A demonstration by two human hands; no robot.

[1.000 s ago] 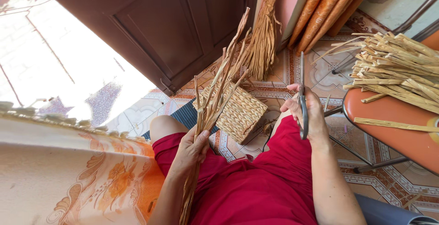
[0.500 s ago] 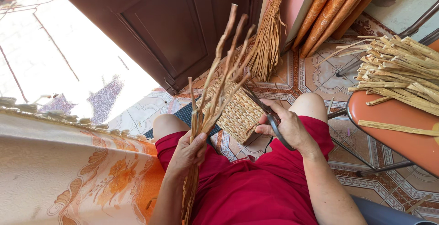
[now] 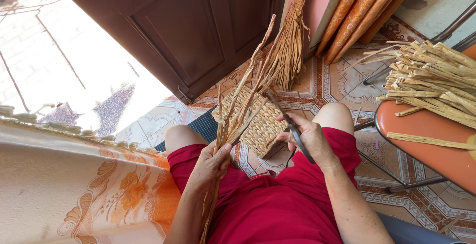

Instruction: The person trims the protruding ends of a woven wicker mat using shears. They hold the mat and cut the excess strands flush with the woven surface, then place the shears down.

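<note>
My left hand (image 3: 212, 161) grips a bundle of long dried straw strands (image 3: 242, 94) that rises from my lap toward the door. My right hand (image 3: 306, 136) holds dark scissors (image 3: 283, 120), whose blades reach up into the strands near their upper part. Behind the strands, between my knees, a woven straw basket piece (image 3: 260, 125) rests on the floor. I sit in red clothing (image 3: 277, 204).
An orange chair (image 3: 436, 145) at the right carries a pile of cut straw stalks (image 3: 436, 83). A tied straw sheaf (image 3: 292, 41) leans by the dark wooden door (image 3: 198, 31). Patterned cloth (image 3: 74, 189) lies at my left. Rolled orange mats (image 3: 367, 6) stand behind.
My right hand with the scissors has moved from the right side over to the straw bundle, and the blades now meet the strands. My left hand has kept its hold.
</note>
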